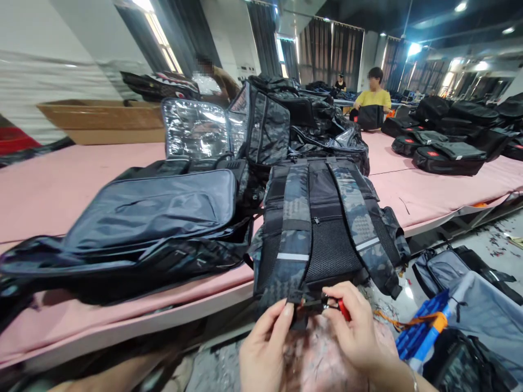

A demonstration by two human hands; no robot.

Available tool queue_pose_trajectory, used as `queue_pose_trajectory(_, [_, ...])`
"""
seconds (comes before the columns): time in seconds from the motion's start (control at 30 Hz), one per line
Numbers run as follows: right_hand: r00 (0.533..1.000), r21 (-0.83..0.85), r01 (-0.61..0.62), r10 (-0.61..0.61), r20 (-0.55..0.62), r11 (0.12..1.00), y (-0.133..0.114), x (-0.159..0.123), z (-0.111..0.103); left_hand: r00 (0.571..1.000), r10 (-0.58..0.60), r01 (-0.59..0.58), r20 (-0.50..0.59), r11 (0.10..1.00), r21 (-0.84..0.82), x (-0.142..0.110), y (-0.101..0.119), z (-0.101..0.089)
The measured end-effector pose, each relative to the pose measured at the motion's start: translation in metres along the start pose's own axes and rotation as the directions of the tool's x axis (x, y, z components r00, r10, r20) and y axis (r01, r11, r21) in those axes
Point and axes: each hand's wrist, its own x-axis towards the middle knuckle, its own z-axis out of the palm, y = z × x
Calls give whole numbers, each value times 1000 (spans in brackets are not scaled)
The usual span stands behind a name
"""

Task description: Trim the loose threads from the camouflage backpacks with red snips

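A black and grey camouflage backpack [333,253] lies at the pink table's front edge, its mesh back and two shoulder straps facing up. At its lower end my left hand [265,343] pinches a black strap end [299,316] between thumb and fingers. My right hand [355,329] is closed round small red-handled snips [344,309], largely covered by the fingers. Their dark front part points left and touches or nearly touches the strap. Exactly where the blades meet the webbing is too small to tell.
An open grey-lined bag [163,212] lies left of the backpack. Behind stand a silver-lined bag [196,128], a heap of bags and a cardboard box [106,122]. More bags [449,155] sit to the right. A person in yellow [373,98] works farther back. Bags and blue bundles [423,326] lie below right.
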Motion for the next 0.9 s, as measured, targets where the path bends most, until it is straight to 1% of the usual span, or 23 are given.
queue_pose_trajectory(0.07, [997,-58,78,-79,-11,995,-2,0,1,1000,-26,26,-9,999,23,-3,0,1])
queue_pose_trajectory(0.17, [993,-128,109,-113,-17,986,-4,2,3,999,-33,34,-9,997,71,-8,3,2])
queue_pose_trajectory(0.27, [994,-149,112,-110,25,982,-5,4,1,1000,-16,14,17,995,101,-10,6,1])
queue_pose_trajectory(0.4, [996,-129,64,-56,71,990,-8,6,-4,998,19,-28,61,988,150,-8,6,-1])
queue_pose_trajectory(0.53, [996,-143,30,-18,86,989,-10,6,-6,998,32,-42,61,984,172,-8,3,-2])
queue_pose_trajectory(0.63, [997,-152,10,1,73,988,-9,7,-7,995,36,-50,91,986,162,-10,4,-1])
queue_pose_trajectory(0.7, [998,-177,27,-16,65,984,-9,6,-8,994,38,-53,100,987,149,-12,6,0])
queue_pose_trajectory(0.8, [994,-230,89,-73,78,969,-10,6,-10,995,38,-52,95,988,143,-13,10,3])
queue_pose_trajectory(0.9, [990,-256,125,-105,91,958,-9,7,-11,991,86,-101,102,984,148,-14,13,6])
